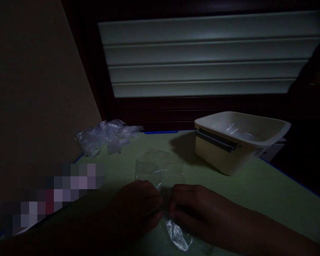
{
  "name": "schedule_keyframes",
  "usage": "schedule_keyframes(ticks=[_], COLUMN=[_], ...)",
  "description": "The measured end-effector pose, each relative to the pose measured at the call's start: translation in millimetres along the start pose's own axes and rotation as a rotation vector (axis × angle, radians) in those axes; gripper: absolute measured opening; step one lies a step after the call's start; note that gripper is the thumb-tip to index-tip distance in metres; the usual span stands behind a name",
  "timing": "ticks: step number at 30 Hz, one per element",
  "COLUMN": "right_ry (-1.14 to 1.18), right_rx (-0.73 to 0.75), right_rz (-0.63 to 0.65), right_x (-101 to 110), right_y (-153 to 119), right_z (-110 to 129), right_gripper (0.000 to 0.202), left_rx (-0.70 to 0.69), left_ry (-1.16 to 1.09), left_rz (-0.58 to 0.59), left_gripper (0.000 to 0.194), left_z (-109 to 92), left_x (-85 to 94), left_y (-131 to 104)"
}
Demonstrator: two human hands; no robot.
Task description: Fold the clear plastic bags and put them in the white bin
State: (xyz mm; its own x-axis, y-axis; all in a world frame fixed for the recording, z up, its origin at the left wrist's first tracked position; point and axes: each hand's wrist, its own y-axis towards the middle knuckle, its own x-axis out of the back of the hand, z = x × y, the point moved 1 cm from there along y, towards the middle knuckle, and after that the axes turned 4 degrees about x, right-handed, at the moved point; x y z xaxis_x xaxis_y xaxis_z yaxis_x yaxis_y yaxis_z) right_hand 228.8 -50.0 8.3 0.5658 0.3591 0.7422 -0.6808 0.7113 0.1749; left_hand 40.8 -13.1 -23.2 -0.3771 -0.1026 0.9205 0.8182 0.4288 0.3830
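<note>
A clear plastic bag (178,237) is pinched between the fingers of both my hands, low in the middle of the view. My left hand (141,204) grips it from the left with thumb and fingertips closed. From the other side, my right hand (193,206) has its fingers curled on the same bag. The fingertips of the two hands nearly meet. Just beyond them, a thin clear plastic sheet or bag (160,165) lies flat on the table; whether it joins the held piece I cannot tell.
A cream plastic bin (218,156) with a grey handle stands at the right, with clear plastic inside. Crumpled clear bags (106,137) are heaped at the back left. The pale green table (272,192) has a blue edge. A wall and a slatted panel (202,53) rise behind.
</note>
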Motion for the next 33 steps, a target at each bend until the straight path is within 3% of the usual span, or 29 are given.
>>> schedule_keyframes(ticks=[8,13,20,33], right_ry=[-0.021,-0.029,-0.096,-0.102], right_rx=[0.032,0.019,0.022,-0.056], right_rz=[0.014,-0.002,0.035,0.053], right_x=[1.5,3.3,3.6,4.9], right_y=[3.2,2.7,-2.7,0.5], right_z=[-1.6,-0.8,-1.3,0.3], right_gripper=[0.012,0.019,0.044,0.024], left_rx=[-0.063,-0.053,-0.081,-0.039], left_ry=[0.069,0.047,-0.005,-0.066], left_rz=[0.081,0.026,-0.063,-0.003], left_gripper=[0.018,0.021,0.026,0.02], left_z=[-0.5,-0.4,-2.1,1.8], left_x=[-3.5,-2.3,3.3,1.4], left_y=[0.8,0.2,0.2,-3.3])
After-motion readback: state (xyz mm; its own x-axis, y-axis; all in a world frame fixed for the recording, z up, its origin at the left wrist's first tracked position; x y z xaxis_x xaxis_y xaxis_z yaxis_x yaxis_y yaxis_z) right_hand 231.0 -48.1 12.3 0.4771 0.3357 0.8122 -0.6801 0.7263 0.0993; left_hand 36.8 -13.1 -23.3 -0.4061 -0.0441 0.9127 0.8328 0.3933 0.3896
